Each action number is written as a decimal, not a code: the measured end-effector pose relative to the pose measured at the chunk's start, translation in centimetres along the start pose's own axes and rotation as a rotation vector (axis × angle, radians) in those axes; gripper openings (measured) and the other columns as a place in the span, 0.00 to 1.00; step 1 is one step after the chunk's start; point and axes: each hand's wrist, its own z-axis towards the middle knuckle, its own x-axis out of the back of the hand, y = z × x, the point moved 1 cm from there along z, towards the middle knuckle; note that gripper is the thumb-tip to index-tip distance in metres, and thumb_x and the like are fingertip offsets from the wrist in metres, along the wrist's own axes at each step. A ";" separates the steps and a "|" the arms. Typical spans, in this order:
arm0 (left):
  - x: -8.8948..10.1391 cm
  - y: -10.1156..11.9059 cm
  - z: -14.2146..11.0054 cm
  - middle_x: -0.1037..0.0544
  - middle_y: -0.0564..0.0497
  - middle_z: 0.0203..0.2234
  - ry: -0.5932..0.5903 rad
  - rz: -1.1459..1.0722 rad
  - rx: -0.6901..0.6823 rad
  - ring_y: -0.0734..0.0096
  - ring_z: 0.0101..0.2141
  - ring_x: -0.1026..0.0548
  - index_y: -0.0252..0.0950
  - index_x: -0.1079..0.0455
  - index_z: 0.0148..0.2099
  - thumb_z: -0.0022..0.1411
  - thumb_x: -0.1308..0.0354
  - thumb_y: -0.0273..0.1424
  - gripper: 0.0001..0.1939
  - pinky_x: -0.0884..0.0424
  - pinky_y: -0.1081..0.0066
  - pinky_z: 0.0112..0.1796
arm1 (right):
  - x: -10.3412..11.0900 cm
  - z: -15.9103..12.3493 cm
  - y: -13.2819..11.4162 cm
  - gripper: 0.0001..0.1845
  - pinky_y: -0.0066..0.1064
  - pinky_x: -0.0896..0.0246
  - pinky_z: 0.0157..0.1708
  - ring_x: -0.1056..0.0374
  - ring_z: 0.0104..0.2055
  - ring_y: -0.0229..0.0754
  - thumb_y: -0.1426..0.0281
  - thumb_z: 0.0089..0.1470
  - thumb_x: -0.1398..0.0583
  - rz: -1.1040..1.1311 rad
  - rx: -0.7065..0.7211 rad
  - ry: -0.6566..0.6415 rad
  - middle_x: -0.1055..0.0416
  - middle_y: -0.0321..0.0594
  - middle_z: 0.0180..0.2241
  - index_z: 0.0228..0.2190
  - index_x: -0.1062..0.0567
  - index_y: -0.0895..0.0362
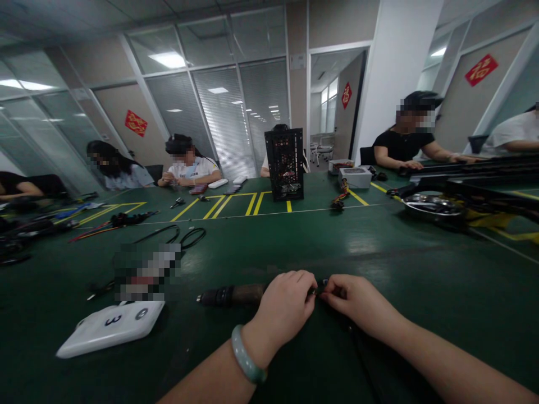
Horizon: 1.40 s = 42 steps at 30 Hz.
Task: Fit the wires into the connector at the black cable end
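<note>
Two bare arms reach in from the bottom of the view. The left hand (286, 306) has a pale green bangle (246, 353) on its wrist. The right hand (351, 303) comes in from the other side and meets it. The fingers (310, 286) of both hands are pressed together, and they pinch a small black piece (322, 288) between them (it is so small that I cannot tell just what it is). It sits at the end of a thick dark tube (236, 294), which lies flat on the green desk (337, 247) and points left, away from the hands.

To the left of the hands lies a white plate (110, 329) with a big 3 on it. Just past it is a blurry patch (147, 272) that hides what is under it, and black cables (181, 235) curl on the desk behind that. Farther off stands a tall black wire box (284, 164), with yellow lines (227, 206) on the desk near it. To its right sit a silver box (355, 177) and some bright wires (340, 196). A round shiny metal thing (432, 205) lies at the right, under long black bars (475, 168).

People sit around the desk. One in a black shirt (400, 143) rests a hand (412, 165) on it, and one in a white shirt (193, 168) sits across the way.
</note>
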 end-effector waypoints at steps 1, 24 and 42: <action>0.1 0.0 0.0 0.25 0.53 0.40 -0.003 -0.001 -0.003 0.65 0.42 0.28 0.40 0.33 0.42 0.60 0.43 0.26 0.07 0.33 0.63 0.45 | 0.0 0.0 0.1 0.07 0.25 0.46 0.26 0.33 0.27 0.36 0.67 0.56 0.41 -0.001 -0.007 0.002 0.27 0.31 0.25 0.27 0.27 0.55; 0.2 0.2 0.1 0.24 0.53 0.38 0.045 -0.027 -0.039 0.65 0.42 0.28 0.39 0.32 0.39 0.58 0.41 0.25 0.06 0.35 0.62 0.47 | -0.5 0.3 0.7 0.05 0.26 0.44 0.27 0.32 0.28 0.38 0.68 0.55 0.42 0.049 -0.001 -0.015 0.27 0.32 0.26 0.31 0.26 0.54; 0.5 0.5 0.1 0.25 0.54 0.37 0.021 0.000 -0.036 0.67 0.41 0.28 0.40 0.31 0.42 0.62 0.43 0.27 0.05 0.35 0.63 0.46 | -0.2 0.1 0.4 0.06 0.26 0.43 0.28 0.32 0.29 0.38 0.68 0.55 0.42 0.074 -0.009 -0.026 0.27 0.34 0.27 0.31 0.26 0.55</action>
